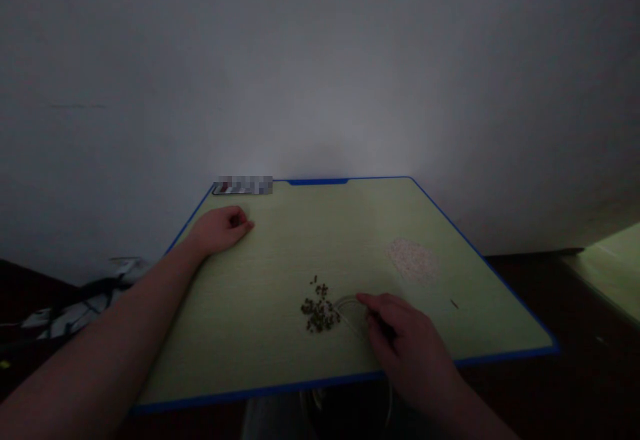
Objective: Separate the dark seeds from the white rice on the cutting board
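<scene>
Right hand [407,333]: we pinch clear tool [351,315] near dark bits [321,316] | left hand [223,228]: half-curled, contents unclear | jerk could scatter bits

Your bare left forearm [123,323] reaches in long from the lower left, your left hand [223,229] set down with its fingers loosely curled inward. Your right hand [400,340] is nearer your body, its thumb and forefinger drawn together in a pinch pointing leftward, your right forearm [467,397] angling in from the lower right.
</scene>
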A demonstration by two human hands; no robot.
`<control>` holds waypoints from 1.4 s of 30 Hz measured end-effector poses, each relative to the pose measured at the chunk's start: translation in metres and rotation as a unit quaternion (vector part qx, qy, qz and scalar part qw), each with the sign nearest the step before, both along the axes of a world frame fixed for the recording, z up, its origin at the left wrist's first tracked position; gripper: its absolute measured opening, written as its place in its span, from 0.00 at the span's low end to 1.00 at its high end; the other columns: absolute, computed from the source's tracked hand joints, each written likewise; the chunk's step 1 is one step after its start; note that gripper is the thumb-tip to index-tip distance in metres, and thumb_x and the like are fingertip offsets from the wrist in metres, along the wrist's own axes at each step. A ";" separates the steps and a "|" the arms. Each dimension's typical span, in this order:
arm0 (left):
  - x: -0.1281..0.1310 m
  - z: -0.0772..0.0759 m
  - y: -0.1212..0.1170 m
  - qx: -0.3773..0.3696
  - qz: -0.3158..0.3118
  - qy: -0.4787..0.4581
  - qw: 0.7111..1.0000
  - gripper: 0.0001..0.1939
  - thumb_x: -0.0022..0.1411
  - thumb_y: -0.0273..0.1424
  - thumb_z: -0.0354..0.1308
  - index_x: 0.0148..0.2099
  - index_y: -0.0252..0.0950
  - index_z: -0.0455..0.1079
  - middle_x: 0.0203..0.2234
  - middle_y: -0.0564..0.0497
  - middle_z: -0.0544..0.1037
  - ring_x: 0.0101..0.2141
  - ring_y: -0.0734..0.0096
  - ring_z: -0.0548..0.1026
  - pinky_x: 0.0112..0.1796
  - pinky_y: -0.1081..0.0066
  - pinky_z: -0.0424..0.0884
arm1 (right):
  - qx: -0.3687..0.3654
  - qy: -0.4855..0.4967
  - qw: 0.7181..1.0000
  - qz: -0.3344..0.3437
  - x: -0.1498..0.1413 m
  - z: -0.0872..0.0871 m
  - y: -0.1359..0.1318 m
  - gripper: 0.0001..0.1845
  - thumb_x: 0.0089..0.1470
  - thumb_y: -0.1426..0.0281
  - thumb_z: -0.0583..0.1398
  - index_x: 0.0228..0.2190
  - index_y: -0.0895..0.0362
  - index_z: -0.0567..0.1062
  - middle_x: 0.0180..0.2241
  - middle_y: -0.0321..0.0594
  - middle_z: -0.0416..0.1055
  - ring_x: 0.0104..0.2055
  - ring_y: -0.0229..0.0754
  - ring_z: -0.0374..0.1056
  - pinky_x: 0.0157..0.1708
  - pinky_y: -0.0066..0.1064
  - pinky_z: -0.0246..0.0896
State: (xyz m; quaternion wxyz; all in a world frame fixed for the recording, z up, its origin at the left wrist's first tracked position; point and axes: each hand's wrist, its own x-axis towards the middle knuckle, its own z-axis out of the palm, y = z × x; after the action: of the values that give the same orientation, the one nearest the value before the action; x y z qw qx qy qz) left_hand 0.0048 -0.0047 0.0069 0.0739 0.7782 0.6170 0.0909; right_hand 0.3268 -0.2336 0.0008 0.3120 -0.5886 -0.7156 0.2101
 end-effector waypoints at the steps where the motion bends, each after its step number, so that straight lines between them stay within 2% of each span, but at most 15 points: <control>1: 0.001 0.001 -0.001 -0.001 -0.001 -0.001 1.000 0.18 0.57 0.48 0.50 0.31 0.38 0.65 0.26 0.49 0.74 0.28 0.65 0.70 0.29 0.68 0.59 | 0.002 -0.003 1.000 -0.007 0.000 0.000 0.001 0.20 0.57 0.75 0.52 0.47 0.58 0.77 0.37 0.46 0.78 0.37 0.44 0.75 0.39 0.38 0.72; 9: 0.002 0.002 -0.001 0.007 -0.006 0.000 1.000 0.18 0.58 0.48 0.50 0.31 0.38 0.64 0.26 0.49 0.74 0.28 0.66 0.70 0.29 0.68 0.59 | 0.029 -0.030 0.995 -0.095 0.026 -0.003 0.009 0.18 0.58 0.71 0.53 0.46 0.59 0.77 0.41 0.48 0.78 0.39 0.47 0.75 0.39 0.40 0.72; 12: 0.001 0.001 0.001 0.007 -0.008 0.002 1.000 0.18 0.57 0.48 0.50 0.31 0.38 0.64 0.26 0.49 0.74 0.28 0.66 0.70 0.29 0.68 0.59 | 0.037 -0.011 0.998 -0.057 0.025 -0.002 0.008 0.18 0.59 0.71 0.53 0.47 0.59 0.77 0.41 0.48 0.78 0.39 0.46 0.75 0.39 0.37 0.71; 16: 0.000 0.001 0.001 0.008 -0.009 0.001 1.000 0.18 0.58 0.48 0.49 0.31 0.38 0.64 0.26 0.49 0.73 0.28 0.66 0.69 0.29 0.68 0.59 | 0.029 0.006 0.999 0.012 0.009 0.000 0.007 0.19 0.59 0.74 0.52 0.47 0.58 0.77 0.38 0.45 0.78 0.38 0.44 0.75 0.40 0.35 0.71; 21: 0.003 0.003 -0.001 0.009 -0.007 0.002 1.000 0.18 0.57 0.48 0.49 0.31 0.38 0.65 0.27 0.48 0.74 0.29 0.65 0.70 0.30 0.68 0.60 | 0.020 -0.011 1.000 0.020 -0.005 0.003 0.014 0.21 0.56 0.77 0.52 0.48 0.56 0.76 0.39 0.45 0.78 0.39 0.44 0.75 0.41 0.38 0.71; 26: 0.004 0.005 -0.003 0.006 -0.006 0.002 1.000 0.18 0.58 0.49 0.49 0.31 0.38 0.64 0.27 0.49 0.74 0.29 0.65 0.70 0.30 0.68 0.59 | 0.024 -0.034 0.999 -0.026 0.001 0.003 0.020 0.20 0.57 0.75 0.52 0.47 0.57 0.77 0.39 0.46 0.79 0.39 0.45 0.75 0.41 0.39 0.71; 32: 0.001 0.002 -0.002 0.009 0.000 0.007 1.000 0.18 0.57 0.48 0.49 0.31 0.38 0.64 0.27 0.49 0.74 0.29 0.65 0.70 0.29 0.68 0.59 | 0.041 -0.060 0.992 -0.101 0.029 0.000 0.025 0.20 0.56 0.71 0.53 0.46 0.60 0.78 0.42 0.49 0.79 0.40 0.48 0.75 0.40 0.40 0.71; 34: -0.001 0.000 -0.001 0.014 -0.003 0.004 1.000 0.18 0.57 0.48 0.49 0.31 0.38 0.65 0.26 0.49 0.74 0.29 0.65 0.70 0.29 0.68 0.58 | 0.038 -0.045 0.991 -0.122 0.040 0.000 0.027 0.20 0.55 0.70 0.54 0.45 0.60 0.79 0.42 0.49 0.79 0.39 0.48 0.75 0.39 0.40 0.71; 39: -0.003 -0.003 0.001 0.020 -0.020 0.004 1.000 0.19 0.58 0.49 0.49 0.30 0.38 0.65 0.26 0.48 0.74 0.28 0.65 0.70 0.29 0.67 0.59 | 0.034 0.025 0.981 -0.192 0.059 0.007 0.029 0.21 0.55 0.64 0.56 0.46 0.61 0.77 0.37 0.48 0.80 0.30 0.45 0.74 0.31 0.37 0.69; 42: -0.003 -0.003 0.002 0.017 -0.015 0.005 1.000 0.19 0.58 0.49 0.49 0.31 0.38 0.64 0.26 0.48 0.74 0.28 0.65 0.70 0.29 0.68 0.58 | 0.027 0.043 0.985 -0.166 0.053 0.011 0.030 0.23 0.56 0.66 0.56 0.50 0.62 0.75 0.33 0.44 0.79 0.28 0.44 0.73 0.27 0.34 0.67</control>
State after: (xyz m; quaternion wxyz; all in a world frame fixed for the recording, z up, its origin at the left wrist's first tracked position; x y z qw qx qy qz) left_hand 0.0016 -0.0029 0.0036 0.0592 0.7892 0.6037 0.0962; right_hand 0.3795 -0.2032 0.0119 0.3889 -0.6807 -0.5996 0.1610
